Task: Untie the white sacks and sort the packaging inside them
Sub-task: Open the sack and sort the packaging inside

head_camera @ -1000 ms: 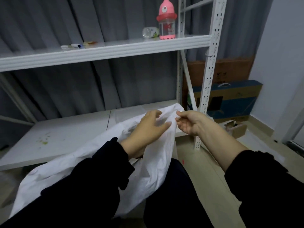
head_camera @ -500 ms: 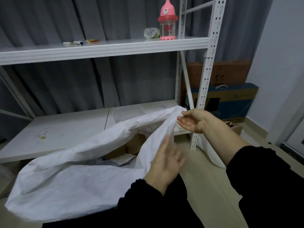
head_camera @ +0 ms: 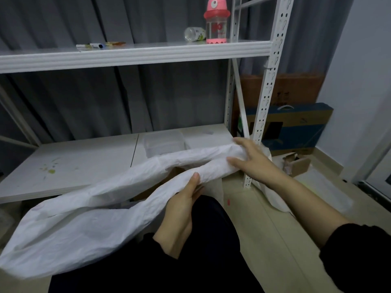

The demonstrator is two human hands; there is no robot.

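STEP: open white sack [head_camera: 84,225] mouth | my left hand [head_camera: 183,205] pinches near rim | my right hand [head_camera: 251,160] rests, fingers spread, on far rim | ADVICE: I should part rims evenly.

The white sack [head_camera: 84,218] at 7 o'clock was a thin, plastic-like sheet, matt and heavily creased. The rack upright [head_camera: 267,98] at 1 o'clock was perforated metal under smooth white paint. The lower shelf board [head_camera: 84,161] at 9 o'clock was matt white and stained. The curtain [head_camera: 105,98] was grey matt cloth. The drinking bottle [head_camera: 216,24] at 12 o'clock had a clear glossy plastic body and a pink cap. The blue box [head_camera: 296,132] at 3 o'clock was printed cardboard.
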